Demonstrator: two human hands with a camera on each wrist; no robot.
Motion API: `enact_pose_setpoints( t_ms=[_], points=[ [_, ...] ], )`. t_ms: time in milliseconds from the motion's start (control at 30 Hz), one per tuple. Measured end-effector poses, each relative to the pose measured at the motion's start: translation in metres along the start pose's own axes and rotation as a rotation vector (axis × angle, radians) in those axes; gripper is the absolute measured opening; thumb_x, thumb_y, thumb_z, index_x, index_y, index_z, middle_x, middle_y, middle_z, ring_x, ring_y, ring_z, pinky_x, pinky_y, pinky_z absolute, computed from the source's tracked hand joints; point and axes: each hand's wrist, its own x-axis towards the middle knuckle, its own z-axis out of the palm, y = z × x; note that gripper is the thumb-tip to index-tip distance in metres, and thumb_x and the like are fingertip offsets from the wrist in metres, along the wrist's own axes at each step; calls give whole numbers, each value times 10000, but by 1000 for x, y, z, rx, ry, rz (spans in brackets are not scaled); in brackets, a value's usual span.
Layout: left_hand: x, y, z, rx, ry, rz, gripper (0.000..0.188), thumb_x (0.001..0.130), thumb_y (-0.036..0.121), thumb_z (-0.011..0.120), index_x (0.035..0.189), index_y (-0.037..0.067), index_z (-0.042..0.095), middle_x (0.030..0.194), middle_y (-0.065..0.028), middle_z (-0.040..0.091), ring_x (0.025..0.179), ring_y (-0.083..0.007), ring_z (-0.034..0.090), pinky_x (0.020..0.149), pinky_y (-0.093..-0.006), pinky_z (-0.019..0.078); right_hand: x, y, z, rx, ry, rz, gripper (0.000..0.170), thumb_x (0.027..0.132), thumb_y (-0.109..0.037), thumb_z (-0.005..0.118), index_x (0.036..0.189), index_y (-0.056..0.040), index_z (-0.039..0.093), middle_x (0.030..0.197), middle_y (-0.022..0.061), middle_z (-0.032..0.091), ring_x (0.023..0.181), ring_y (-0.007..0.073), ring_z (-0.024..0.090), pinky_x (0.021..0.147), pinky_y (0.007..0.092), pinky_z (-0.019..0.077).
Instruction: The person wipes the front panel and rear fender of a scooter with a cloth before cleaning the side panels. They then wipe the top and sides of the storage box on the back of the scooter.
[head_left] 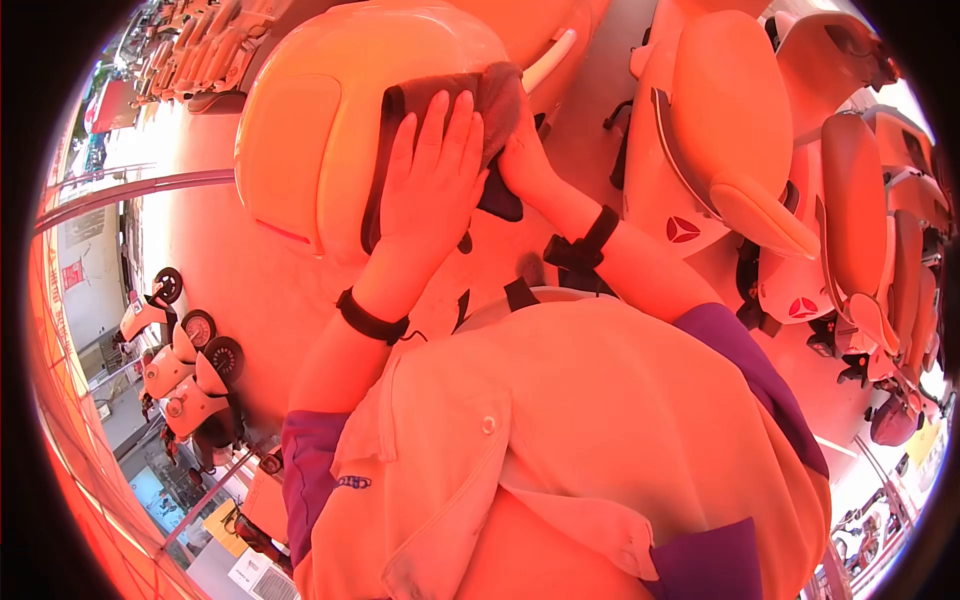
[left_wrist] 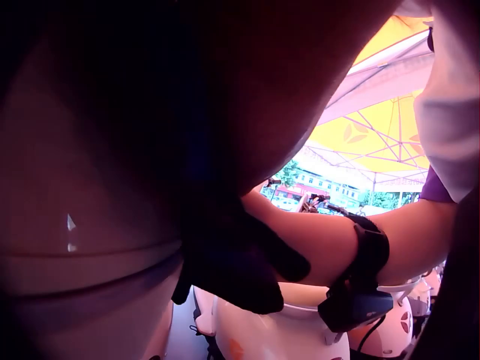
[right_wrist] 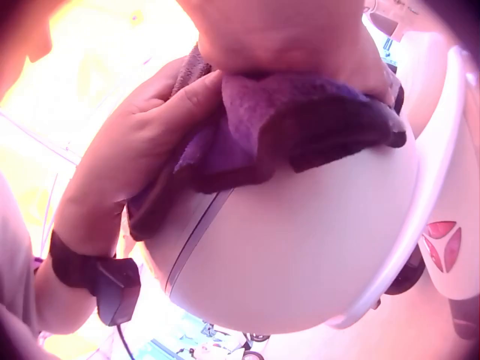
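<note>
A dark, thick cloth (head_left: 497,90) lies bunched on a glossy, rounded scooter body (head_left: 285,115); it looks purple and fuzzy in the right wrist view. My left hand (head_left: 432,175) rests flat on the cloth, its fingers stretched out and pointing away from me. At the cloth's right edge my right hand (head_left: 527,165) holds the bunched part, with most of its fingertips hidden by folds. Seen from the right wrist, the cloth (right_wrist: 259,112) hangs over the pale shell (right_wrist: 300,240) below both hands. The left wrist view is mostly dark.
Several parked scooters with padded seats (head_left: 730,95) stand close on my right. To the left are small vehicles with dark wheels (head_left: 222,360) and a metal rail (head_left: 140,188). A yellow canopy (left_wrist: 375,142) on a metal frame stretches overhead.
</note>
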Motion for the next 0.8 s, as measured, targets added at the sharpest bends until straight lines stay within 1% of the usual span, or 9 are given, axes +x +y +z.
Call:
enact_pose_setpoints(
  t_ms=[100,233,267,367,467,567,667,767,800],
  points=[
    [-32,-8,-6,-23,17,62,608,824,355,723,1373,145,570,1531,-4,457,1427,-204,402,1178,-429,269,-34,-11,13,37,-15,215,657,1009,-104,382,1544,70,43,1579,305,209,1490,403,211,1220,406,202],
    [-79,-22,6,16,108,161,478,888,318,626,1331,143,587,1520,20,467,1432,-166,388,1188,-404,272,-77,-24,40,30,11,443,635,1004,-81,359,1539,71,53,1512,310,341,1427,399,348,1167,405,302],
    [-90,-27,15,25,151,193,451,904,292,599,1330,144,588,1519,21,470,1430,-161,391,1188,-399,274,-83,-26,45,43,23,382,606,982,-45,371,1525,59,122,1457,287,422,1340,397,451,1109,402,377],
    [-113,-44,17,29,181,305,391,948,199,498,1324,148,593,1499,43,495,1412,-138,418,1193,-382,280,-91,-31,50,260,-74,730,539,949,4,368,1473,49,249,1371,234,510,1229,345,536,1028,400,443],
    [-128,-62,22,31,238,384,392,935,202,520,1319,156,591,1483,66,508,1385,-118,445,1195,-379,294,-99,-40,67,540,-119,894,403,943,15,395,1336,49,476,1254,190,594,1184,259,574,984,413,466],
    [-157,-78,42,-63,296,346,389,916,194,553,1301,162,602,1483,72,507,1367,-109,461,1189,-387,300,-110,-52,86,644,-291,1005,360,922,45,408,1253,52,549,1195,163,617,1159,241,587,953,396,489],
    [-186,-84,53,-224,342,205,249,888,150,602,1133,127,636,1455,34,533,1326,-163,508,1134,-415,382,-121,-69,115,652,-347,1068,248,905,22,479,1122,49,596,1203,149,616,1076,241,603,901,365,492],
    [-210,-69,53,-434,449,-110,172,872,66,628,1042,85,627,1412,-81,554,1306,-265,524,1079,-429,446,-115,-88,120,125,-704,760,234,906,-5,534,1130,51,575,1147,140,645,1010,213,630,871,343,509],
    [-217,-56,55,-523,514,-277,182,869,51,632,1049,80,631,1410,-107,551,1305,-286,522,1078,-429,447,-120,-106,119,-241,-590,532,256,912,-36,570,1159,30,558,1115,120,659,998,207,648,862,330,526]
  ],
)
